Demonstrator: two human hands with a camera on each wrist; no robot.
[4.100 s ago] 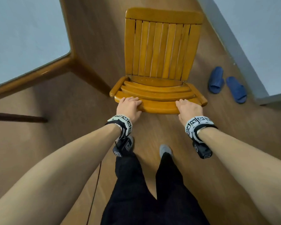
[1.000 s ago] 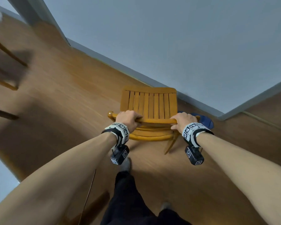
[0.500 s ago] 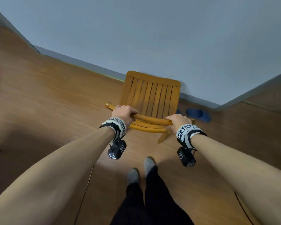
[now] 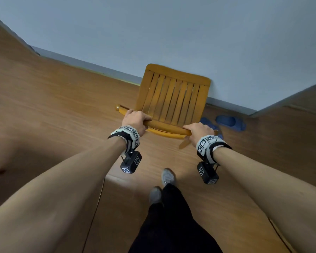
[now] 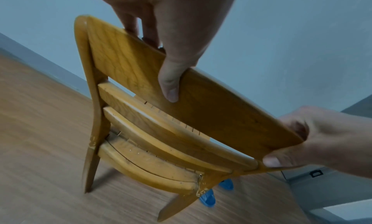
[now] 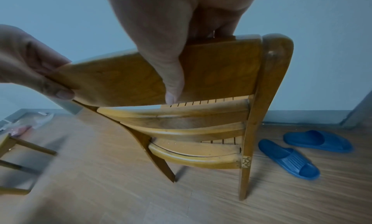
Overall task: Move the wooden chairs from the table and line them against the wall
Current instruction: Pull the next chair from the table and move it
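Chair [image 4: 173,99] now nearer wall [image 4: 171,33], both hands [image 4: 135,118] [image 4: 197,131] clamped on top rail.

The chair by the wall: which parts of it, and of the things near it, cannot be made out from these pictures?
- Chair front legs: hidden under its own seat in the head view, behind the backrest in both wrist views.
- Whether its seat front touches the wall: not clear in any view.
- Fingers of the left hand and right hand: curled behind the top rail.
- Second chair: cut by the left edge, blurred.
- Slippers: mostly behind a chair leg in the left wrist view.
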